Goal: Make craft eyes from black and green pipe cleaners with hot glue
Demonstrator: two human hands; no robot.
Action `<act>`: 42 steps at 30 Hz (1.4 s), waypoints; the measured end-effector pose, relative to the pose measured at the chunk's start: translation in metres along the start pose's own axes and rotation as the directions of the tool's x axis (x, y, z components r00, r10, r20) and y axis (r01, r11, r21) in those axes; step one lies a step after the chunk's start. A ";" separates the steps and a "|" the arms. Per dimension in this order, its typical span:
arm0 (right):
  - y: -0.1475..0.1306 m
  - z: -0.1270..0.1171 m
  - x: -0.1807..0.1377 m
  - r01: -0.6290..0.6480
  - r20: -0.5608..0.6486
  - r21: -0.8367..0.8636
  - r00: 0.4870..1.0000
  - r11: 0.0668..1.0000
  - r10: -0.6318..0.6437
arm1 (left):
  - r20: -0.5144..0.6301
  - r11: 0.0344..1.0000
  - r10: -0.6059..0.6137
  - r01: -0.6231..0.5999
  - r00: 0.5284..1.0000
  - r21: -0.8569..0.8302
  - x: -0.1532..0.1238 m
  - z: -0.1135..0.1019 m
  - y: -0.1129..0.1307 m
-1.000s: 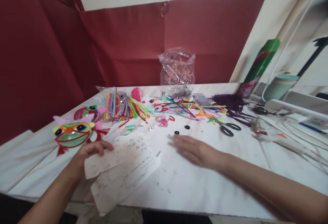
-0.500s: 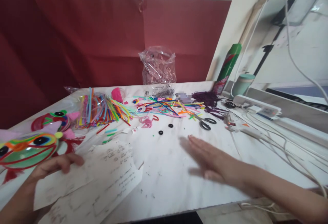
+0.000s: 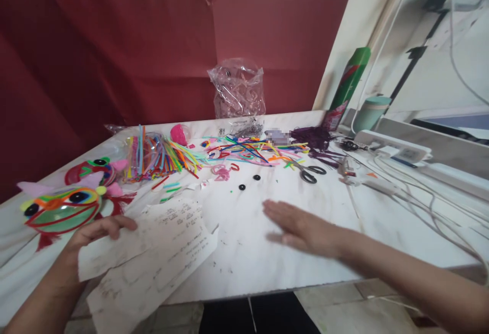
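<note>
My left hand is closed on a torn sheet of paper with handwriting on it, which hangs partly over the table's front edge. Flat and with fingers stretched out, my right hand is over the white marbled tabletop, holding nothing; whether it touches the surface I cannot tell. Small dark specks lie on the table between the paper and that hand. Two black round eyes rest just beyond my right fingertips. Scissors with black handles lie farther back.
Colourful pipe cleaners are heaped at the back left, with more loose ones in the middle. Two decorated fish-like crafts stand at left. A clear plastic bag, purple tassels, a glue gun, a power strip and cables lie behind and right.
My right hand has swept left across the tabletop. The camera view has shifted, and my left hand still grips the paper.
</note>
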State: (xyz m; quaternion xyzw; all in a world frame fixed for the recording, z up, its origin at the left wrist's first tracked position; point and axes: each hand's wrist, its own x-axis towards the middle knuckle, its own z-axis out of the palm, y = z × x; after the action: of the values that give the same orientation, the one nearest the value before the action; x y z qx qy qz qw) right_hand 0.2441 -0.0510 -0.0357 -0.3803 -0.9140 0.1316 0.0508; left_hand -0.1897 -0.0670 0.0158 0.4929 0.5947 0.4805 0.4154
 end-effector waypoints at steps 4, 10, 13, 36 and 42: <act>0.013 0.003 0.001 -0.263 -0.204 -0.075 0.948 0.962 0.244 | 0.060 0.999 0.035 -0.035 0.998 -0.006 -0.006 -0.003 0.000; -0.029 0.013 0.006 0.029 -0.060 -0.065 0.998 0.998 -0.032 | -0.066 0.996 0.031 -0.036 0.997 -0.077 -0.014 0.007 0.004; -0.033 0.011 0.007 -0.033 -0.053 -0.090 0.998 0.995 0.028 | -0.051 0.998 -0.011 0.007 0.999 -0.068 -0.016 0.008 0.005; -0.030 0.001 -0.039 0.127 0.046 -0.116 0.991 0.985 -0.123 | -0.153 0.993 0.021 -0.038 0.988 -0.110 -0.015 0.008 0.005; -0.039 0.006 -0.021 0.055 -0.004 -0.125 0.998 0.991 -0.056 | -0.046 0.993 0.095 -0.098 0.994 -0.066 -0.005 -0.006 -0.013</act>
State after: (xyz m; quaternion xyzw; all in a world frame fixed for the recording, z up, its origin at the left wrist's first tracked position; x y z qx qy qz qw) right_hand 0.2312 -0.0934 -0.0302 -0.3575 -0.9306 0.0711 0.0340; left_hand -0.1972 -0.0735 0.0046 0.4961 0.5621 0.5306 0.3955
